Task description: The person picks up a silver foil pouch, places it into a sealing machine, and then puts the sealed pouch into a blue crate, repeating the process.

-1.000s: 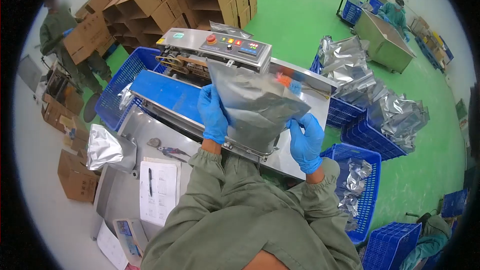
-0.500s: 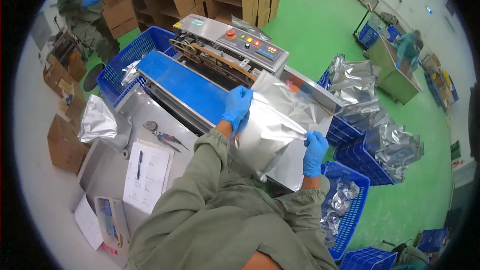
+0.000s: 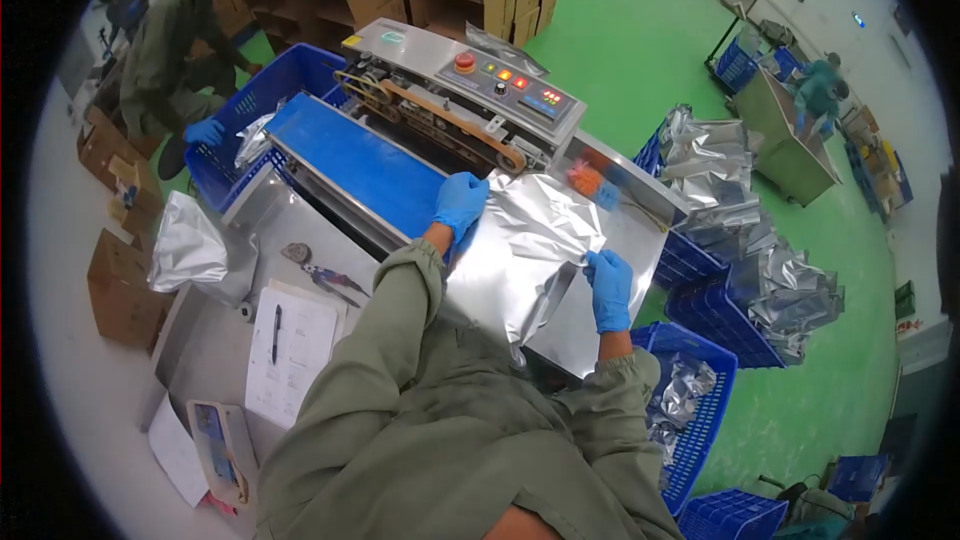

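Note:
A silver foil bag [image 3: 515, 255] lies nearly flat on the steel table at the front of a band sealing machine [image 3: 465, 70]. Its upper edge reaches close to the machine's orange-brown band. My left hand [image 3: 460, 204], in a blue glove, grips the bag's upper left corner beside the blue conveyor belt [image 3: 350, 155]. At the bag's right edge my right hand [image 3: 608, 290], also gloved, pinches the foil with closed fingers. The bag's surface is creased, and its lower end rests near my body.
Foil bags fill blue crates [image 3: 725, 305] on the right, and another crate [image 3: 690, 420] stands by my right elbow. On the left are a notebook [image 3: 290, 350] with a pen, snips [image 3: 330, 280] and an upright foil bag [image 3: 200, 250]. A person crouches by the far-left crate [image 3: 225, 165].
Both my hands have lowered the foil bag from a raised, tilted position onto the table, moving slightly left. The co-worker at left has put the cardboard box out of hand and bent toward the blue crate.

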